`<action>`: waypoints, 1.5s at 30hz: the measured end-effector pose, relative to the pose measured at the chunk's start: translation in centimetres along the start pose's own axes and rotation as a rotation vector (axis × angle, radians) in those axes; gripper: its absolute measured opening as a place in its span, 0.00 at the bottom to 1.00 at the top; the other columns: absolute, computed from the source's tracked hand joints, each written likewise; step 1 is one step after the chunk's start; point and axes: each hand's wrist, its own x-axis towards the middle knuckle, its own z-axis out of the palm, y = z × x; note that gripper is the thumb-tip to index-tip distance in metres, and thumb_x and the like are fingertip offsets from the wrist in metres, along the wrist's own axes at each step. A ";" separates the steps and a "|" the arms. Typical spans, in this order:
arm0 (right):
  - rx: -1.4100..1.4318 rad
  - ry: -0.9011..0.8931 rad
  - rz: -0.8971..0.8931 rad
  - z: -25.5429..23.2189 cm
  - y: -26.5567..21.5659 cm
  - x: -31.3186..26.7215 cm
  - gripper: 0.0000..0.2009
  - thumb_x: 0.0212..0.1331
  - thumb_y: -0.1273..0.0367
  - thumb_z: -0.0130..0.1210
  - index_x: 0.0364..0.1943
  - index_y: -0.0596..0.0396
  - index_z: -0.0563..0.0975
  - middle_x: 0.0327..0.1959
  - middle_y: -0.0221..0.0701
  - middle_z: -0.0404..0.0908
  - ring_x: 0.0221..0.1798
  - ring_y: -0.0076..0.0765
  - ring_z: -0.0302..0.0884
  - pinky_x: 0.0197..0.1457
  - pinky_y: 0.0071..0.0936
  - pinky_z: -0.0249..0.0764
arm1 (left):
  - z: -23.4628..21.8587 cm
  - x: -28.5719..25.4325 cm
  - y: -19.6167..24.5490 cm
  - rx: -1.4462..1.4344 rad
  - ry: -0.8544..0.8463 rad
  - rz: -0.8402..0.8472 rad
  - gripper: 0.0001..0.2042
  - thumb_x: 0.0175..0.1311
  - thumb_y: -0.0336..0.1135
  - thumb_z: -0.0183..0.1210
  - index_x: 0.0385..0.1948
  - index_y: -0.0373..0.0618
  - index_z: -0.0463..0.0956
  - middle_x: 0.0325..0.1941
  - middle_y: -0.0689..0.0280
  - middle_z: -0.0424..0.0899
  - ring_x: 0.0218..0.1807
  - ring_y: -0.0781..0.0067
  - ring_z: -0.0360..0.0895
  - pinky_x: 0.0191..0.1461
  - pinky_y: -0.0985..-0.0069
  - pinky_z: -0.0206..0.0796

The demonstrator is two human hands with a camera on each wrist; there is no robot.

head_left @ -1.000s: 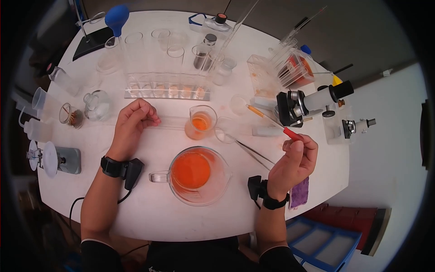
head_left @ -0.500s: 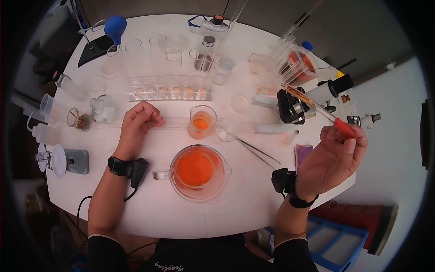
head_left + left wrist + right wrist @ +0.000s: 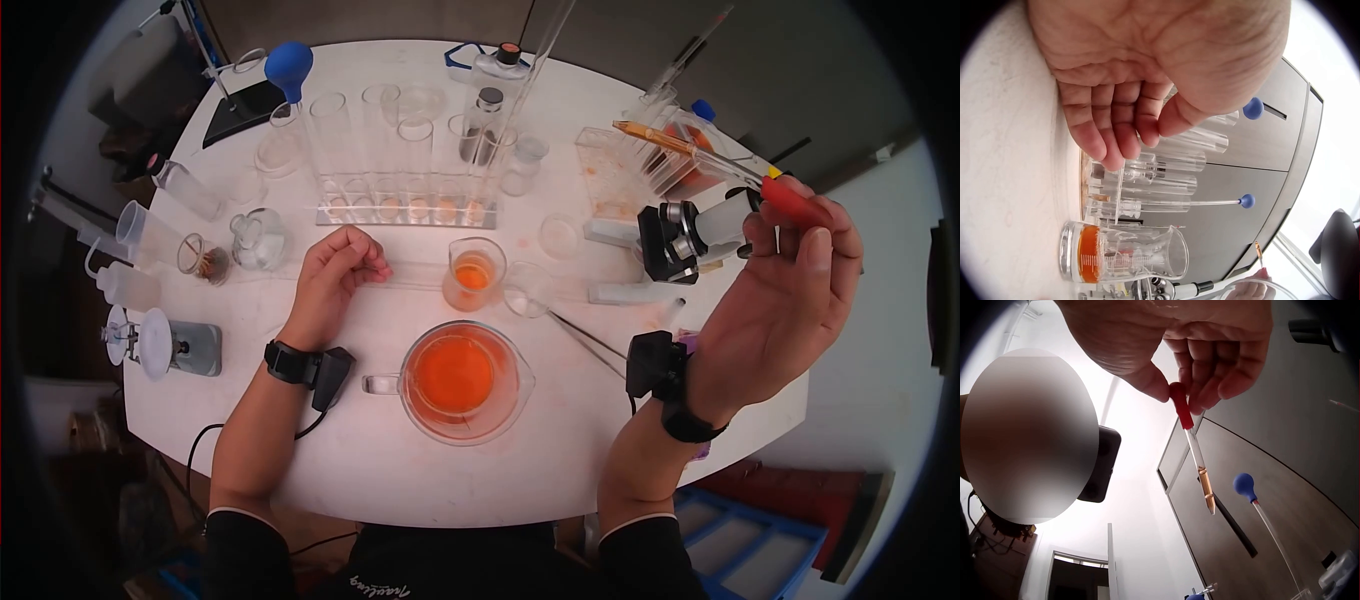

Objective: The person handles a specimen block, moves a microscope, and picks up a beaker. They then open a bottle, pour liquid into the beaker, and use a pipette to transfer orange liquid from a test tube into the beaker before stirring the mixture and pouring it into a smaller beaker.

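Note:
My right hand (image 3: 785,290) pinches the red rubber bulb of a glass dropper (image 3: 1196,452), held up in the air at the right. In the right wrist view its tip points downward, with pale orange liquid in the lower part. Loosely curled, my left hand (image 3: 340,270) rests on the table behind the jug and holds nothing. Right of it stands a small glass beaker (image 3: 1169,253) with a layer of orange liquid. A glass jug (image 3: 518,410) with a handle, also containing orange liquid, sits in front of me.
Tweezers (image 3: 588,343) lean on a small glass dish (image 3: 522,305). A rack of test tubes (image 3: 405,215) stands behind the beaker, a microscope (image 3: 690,235) near my right hand. A balance scale (image 3: 195,348), a jar of sticks (image 3: 205,260) and bottles are at left.
My right hand has risen and moved to the right with the dropper, coming closer to the head camera. My left hand has stayed in place on the table while the view shifted.

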 end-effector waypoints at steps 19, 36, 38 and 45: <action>-0.176 -0.147 -0.154 4.2 -0.7 0.4 0.15 0.67 0.71 0.44 0.51 0.70 0.72 0.42 0.46 0.79 0.46 0.36 0.79 0.56 0.32 0.71 | -0.1 0.1 0.1 -0.040 0.022 -0.026 0.08 0.71 0.35 0.49 0.32 0.43 0.71 0.34 0.64 0.78 0.38 0.74 0.76 0.47 0.75 0.69; -0.306 -0.374 -0.070 7.2 1.2 1.0 0.19 0.62 0.63 0.51 0.45 0.70 0.73 0.33 0.47 0.78 0.32 0.34 0.75 0.33 0.21 0.72 | 0.1 0.0 0.5 -0.016 0.051 -0.065 0.09 0.72 0.35 0.50 0.31 0.42 0.71 0.34 0.63 0.78 0.38 0.73 0.77 0.46 0.75 0.70; -0.366 -0.309 -0.074 7.7 1.4 0.5 0.19 0.61 0.63 0.52 0.44 0.70 0.73 0.32 0.46 0.77 0.30 0.34 0.74 0.29 0.19 0.71 | 0.1 0.0 0.5 -0.015 0.046 -0.058 0.09 0.72 0.35 0.50 0.31 0.42 0.71 0.34 0.63 0.78 0.38 0.73 0.77 0.46 0.75 0.70; -0.447 -0.312 -0.171 8.3 2.0 0.1 0.17 0.58 0.66 0.54 0.43 0.70 0.73 0.28 0.45 0.78 0.29 0.33 0.74 0.29 0.19 0.71 | 0.0 0.0 0.3 -0.014 0.038 -0.056 0.09 0.71 0.36 0.50 0.31 0.42 0.71 0.34 0.63 0.77 0.38 0.73 0.76 0.46 0.75 0.69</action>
